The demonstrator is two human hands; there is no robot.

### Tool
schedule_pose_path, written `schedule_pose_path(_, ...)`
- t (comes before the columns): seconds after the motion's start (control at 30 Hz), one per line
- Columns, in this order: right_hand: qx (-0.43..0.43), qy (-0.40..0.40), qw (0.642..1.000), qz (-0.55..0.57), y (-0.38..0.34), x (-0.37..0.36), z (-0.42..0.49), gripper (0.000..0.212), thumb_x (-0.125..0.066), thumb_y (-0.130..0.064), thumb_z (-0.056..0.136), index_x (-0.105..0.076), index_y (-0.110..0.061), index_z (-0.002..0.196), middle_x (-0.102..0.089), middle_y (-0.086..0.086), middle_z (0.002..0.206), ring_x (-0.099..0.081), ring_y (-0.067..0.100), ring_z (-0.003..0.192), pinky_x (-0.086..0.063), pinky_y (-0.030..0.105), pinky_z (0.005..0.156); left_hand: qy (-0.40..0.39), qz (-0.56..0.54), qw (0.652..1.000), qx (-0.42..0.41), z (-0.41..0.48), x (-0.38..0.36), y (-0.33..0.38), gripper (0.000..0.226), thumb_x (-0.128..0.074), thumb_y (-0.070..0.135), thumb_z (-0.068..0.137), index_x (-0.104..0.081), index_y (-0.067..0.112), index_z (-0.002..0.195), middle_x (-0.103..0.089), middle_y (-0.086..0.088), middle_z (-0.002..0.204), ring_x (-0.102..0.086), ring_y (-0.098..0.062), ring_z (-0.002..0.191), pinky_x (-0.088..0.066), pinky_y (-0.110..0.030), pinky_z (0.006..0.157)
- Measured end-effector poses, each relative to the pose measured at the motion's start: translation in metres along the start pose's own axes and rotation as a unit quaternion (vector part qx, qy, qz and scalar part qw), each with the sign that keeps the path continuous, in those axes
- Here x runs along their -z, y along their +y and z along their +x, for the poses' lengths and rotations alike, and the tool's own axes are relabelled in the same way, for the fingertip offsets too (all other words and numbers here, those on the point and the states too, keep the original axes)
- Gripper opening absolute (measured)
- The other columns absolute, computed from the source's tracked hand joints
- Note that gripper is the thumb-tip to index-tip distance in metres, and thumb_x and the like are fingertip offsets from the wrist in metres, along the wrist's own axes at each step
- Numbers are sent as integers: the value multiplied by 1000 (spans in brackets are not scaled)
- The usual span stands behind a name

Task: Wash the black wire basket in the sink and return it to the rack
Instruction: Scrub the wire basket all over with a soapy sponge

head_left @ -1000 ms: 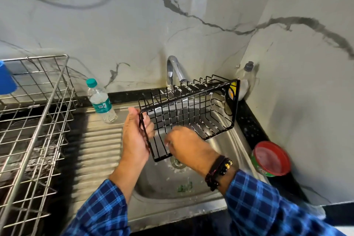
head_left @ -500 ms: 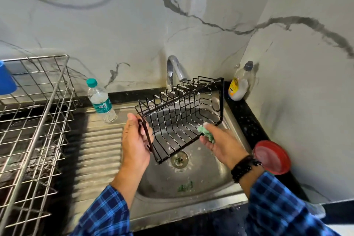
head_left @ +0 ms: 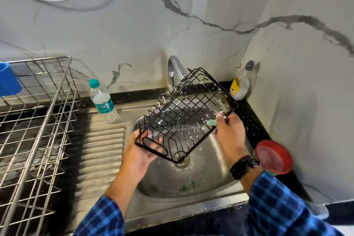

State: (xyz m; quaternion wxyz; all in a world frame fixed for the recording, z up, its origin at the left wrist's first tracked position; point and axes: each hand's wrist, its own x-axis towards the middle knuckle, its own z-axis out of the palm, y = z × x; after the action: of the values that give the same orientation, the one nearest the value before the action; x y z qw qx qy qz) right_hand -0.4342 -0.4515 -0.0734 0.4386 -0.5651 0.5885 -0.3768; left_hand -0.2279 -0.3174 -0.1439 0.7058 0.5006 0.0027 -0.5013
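Black counter holds soap bottle, red-lidded tub; sink drainboard, water bottle.

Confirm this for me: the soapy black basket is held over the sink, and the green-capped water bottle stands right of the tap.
Not quite. The head view shows the water bottle standing left of the tap, not right. The rest holds: the soapy black basket is held over the sink.

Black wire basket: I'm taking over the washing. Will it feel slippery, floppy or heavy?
Probably slippery: white suds cling to the black wire basket. Likely stiff: it holds its box shape though held only at its ends by the left hand and right hand. Seemingly light, being mostly open wire.
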Motion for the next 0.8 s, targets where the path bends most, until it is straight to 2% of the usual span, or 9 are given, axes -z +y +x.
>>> schedule_pose_path(0.1,34,21,995,-92,-3,6,-1,25,-52,-30,101,-58,-8,90,-61,1,70,-56,15,60,-36,22,48,109,110,988,-18,-5,-5,7,40,-33,44,108,-47,17,133,-62,-2,126,-64,-30,118,-48,-54,96)
schedule_pose_path(0.23,90,9,980,-180,-7,6,-6,13,-51,-25,103,-53,-16,94,-52,-10,70,-46,-4,58,-36,7,43,72,297,891,-337,-40,-36,40,32,-37,36,108,-41,21,136,-54,5,122,-55,1,115,-44,-27,105)
schedule_pose_path(0.3,115,2,970,-215,-5,1,-9,7,-52,-25,102,-51,-21,96,-50,-11,70,-46,-4,58,-34,8,41,10,415,769,-486,-57,-70,63,34,-42,25,107,-44,18,140,-54,5,131,-50,9,117,-40,-11,102)
schedule_pose_path(0.37,143,1,958,-248,1,-6,-13,3,-53,-24,101,-54,-21,100,-53,-7,73,-50,2,58,-29,9,42,-73,584,602,-539,-62,-107,81,41,-43,36,105,-47,23,143,-57,6,140,-50,-3,127,-40,-28,111)
schedule_pose_path(0.43,171,0,948,-268,8,-11,-15,10,-55,-24,100,-58,-20,108,-55,-11,75,-53,0,59,-29,6,46,-112,754,437,-477,-52,-131,84,49,-40,51,103,-43,31,147,-57,6,144,-51,-15,133,-37,-47,115)
schedule_pose_path(0.5,178,-15,950,-256,13,-13,-16,12,-56,-22,100,-59,-19,110,-54,-14,71,-54,-5,61,-39,8,48,-120,843,337,-401,-39,-139,79,52,-36,58,102,-48,31,144,-62,3,137,-54,-22,129,-39,-52,111)
schedule_pose_path(0.57,173,-24,958,-229,15,-10,-15,12,-56,-22,100,-60,-21,111,-61,-12,76,-59,-2,66,-51,15,56,-136,853,318,-390,-29,-135,72,48,-35,57,102,-53,28,136,-70,3,111,-64,-19,108,-44,-50,104)
schedule_pose_path(0.67,190,-25,963,-188,20,-4,-11,14,-57,-22,100,-62,-21,113,-69,-8,87,-64,-1,74,-47,6,60,-163,814,348,-436,-26,-130,64,41,-35,51,105,-57,23,126,-54,11,69,-60,-10,67,-53,-32,81)
schedule_pose_path(0.8,174,-6,980,-92,17,8,-9,21,-64,-19,97,-58,-15,117,-62,-9,96,-58,-8,83,-41,-4,66,-162,775,428,-435,-36,-140,63,39,-34,50,106,-58,19,108,-48,12,70,-56,-17,66,-55,-37,66)
